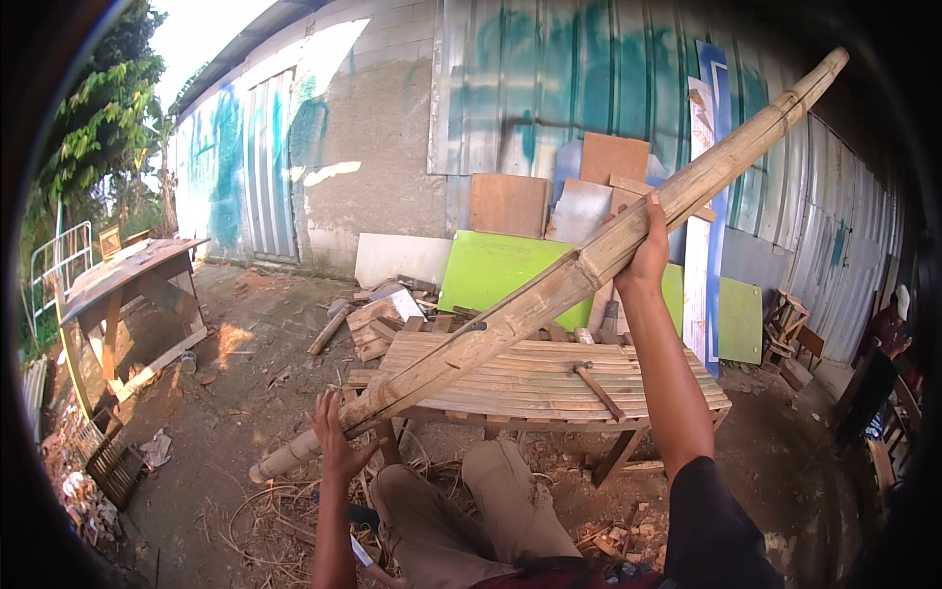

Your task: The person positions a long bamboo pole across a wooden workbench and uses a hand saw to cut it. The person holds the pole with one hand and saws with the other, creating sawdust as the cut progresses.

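From the head view, we hold a long bamboo pole (549, 294) slanting up from lower left to upper right across the yard. Our right hand (643, 257) is wrapped firmly around it a little above its middle, arm stretched out, carrying most of the weight. Our left hand (339, 440) sits near the lower end with fingers spread, palm pressed to the pole's underside rather than closed around it; it seems to steady and steer the butt, though the thumb side is hard to read. The pole runs just over a slatted bench (549, 378) in front of our knees, and we cannot tell whether it rests on the slats or clears them. A hammer (596, 386) lies on the bench, to the right of the pole. Behind the bench, a green board (500, 267) and other panels lean on the metal wall (589, 79), and wood offcuts (368, 324) are heaped on the ground. At far left stands a table (128, 270)
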`<state>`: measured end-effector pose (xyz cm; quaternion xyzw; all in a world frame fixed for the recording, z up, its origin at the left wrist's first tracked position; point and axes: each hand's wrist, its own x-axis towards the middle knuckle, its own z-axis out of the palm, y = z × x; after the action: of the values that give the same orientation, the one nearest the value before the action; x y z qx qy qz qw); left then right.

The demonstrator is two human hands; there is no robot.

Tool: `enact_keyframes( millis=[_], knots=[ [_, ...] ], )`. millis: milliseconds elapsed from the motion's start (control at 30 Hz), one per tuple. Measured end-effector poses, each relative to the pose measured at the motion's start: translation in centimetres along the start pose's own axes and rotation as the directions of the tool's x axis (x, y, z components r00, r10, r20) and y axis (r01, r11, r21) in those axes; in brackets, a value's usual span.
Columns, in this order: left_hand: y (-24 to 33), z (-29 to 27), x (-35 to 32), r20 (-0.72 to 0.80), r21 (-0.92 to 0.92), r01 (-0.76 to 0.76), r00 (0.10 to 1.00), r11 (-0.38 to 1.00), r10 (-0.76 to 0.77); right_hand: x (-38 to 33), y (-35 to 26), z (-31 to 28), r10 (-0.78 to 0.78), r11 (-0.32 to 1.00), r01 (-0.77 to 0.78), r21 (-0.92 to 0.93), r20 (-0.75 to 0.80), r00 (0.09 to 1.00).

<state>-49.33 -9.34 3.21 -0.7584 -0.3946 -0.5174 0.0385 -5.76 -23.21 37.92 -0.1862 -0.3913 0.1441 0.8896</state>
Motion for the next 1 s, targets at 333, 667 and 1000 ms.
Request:
enact_keyframes(
  millis=[333,667,1000],
  knots=[
    [10.0,3.7,10.2,0.040,0.092,0.135,0.990,0.987,-0.139,0.9,15.9,3.4,0.270,0.962,-0.271,0.035,0.037,0.962],
    [4.3,9.1,18.8,0.022,0.191,0.297,0.952,0.936,-0.307,9.8,30.3,7.0,0.500,0.863,-0.500,0.076,0.028,0.866],
    [6.4,3.5,33.1,-0.010,0.121,0.486,0.872,0.866,-0.489,21.1,30.3,24.6,0.589,0.807,-0.591,-0.003,0.077,0.804]
  ],
)
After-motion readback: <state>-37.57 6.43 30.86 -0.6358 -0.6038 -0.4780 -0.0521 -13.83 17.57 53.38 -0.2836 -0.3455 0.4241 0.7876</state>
